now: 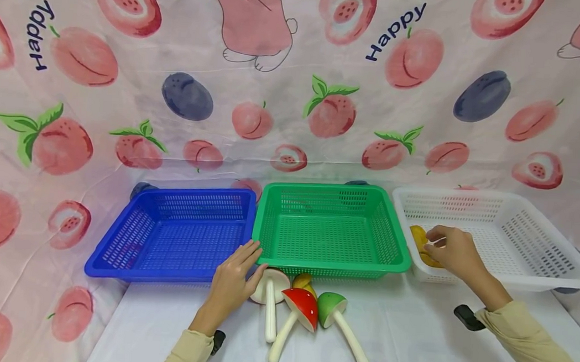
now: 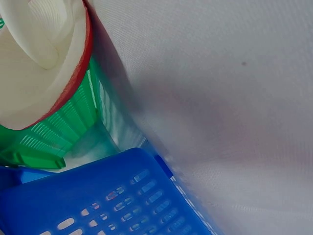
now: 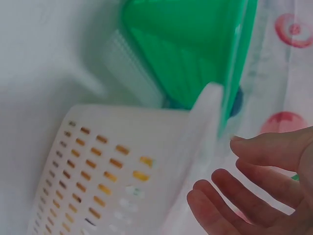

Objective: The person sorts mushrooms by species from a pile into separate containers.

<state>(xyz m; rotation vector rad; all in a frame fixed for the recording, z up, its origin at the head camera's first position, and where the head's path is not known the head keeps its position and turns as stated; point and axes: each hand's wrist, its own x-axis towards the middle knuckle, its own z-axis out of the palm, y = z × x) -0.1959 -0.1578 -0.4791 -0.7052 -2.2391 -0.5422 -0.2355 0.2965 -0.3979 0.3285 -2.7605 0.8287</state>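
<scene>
My right hand point(image 1: 452, 249) is over the left end of the white basket point(image 1: 578, 270), beside some yellow pieces point(image 1: 418, 236) whose kind is partly hidden. In the right wrist view its fingers point(image 3: 244, 203) are spread from the thumb, with nothing between them. With fingers extended, my left hand point(image 1: 234, 277) lies at the front-left corner of the green basket point(image 1: 332, 264), near the blue basket point(image 1: 164, 276). Close to its thumb is a toy mushroom with a white underside point(image 1: 270, 307). A red-capped mushroom point(image 1: 299, 309), a green-capped mushroom point(image 1: 334, 308) and a yellow-brown mushroom point(image 1: 305, 282) lie alongside.
Three perforated baskets stand in a row, blue at left, green in the middle, white at right. Behind them hangs a fruit-printed cloth point(image 1: 275, 91). A white cloth point(image 1: 424, 344) covers the table in front.
</scene>
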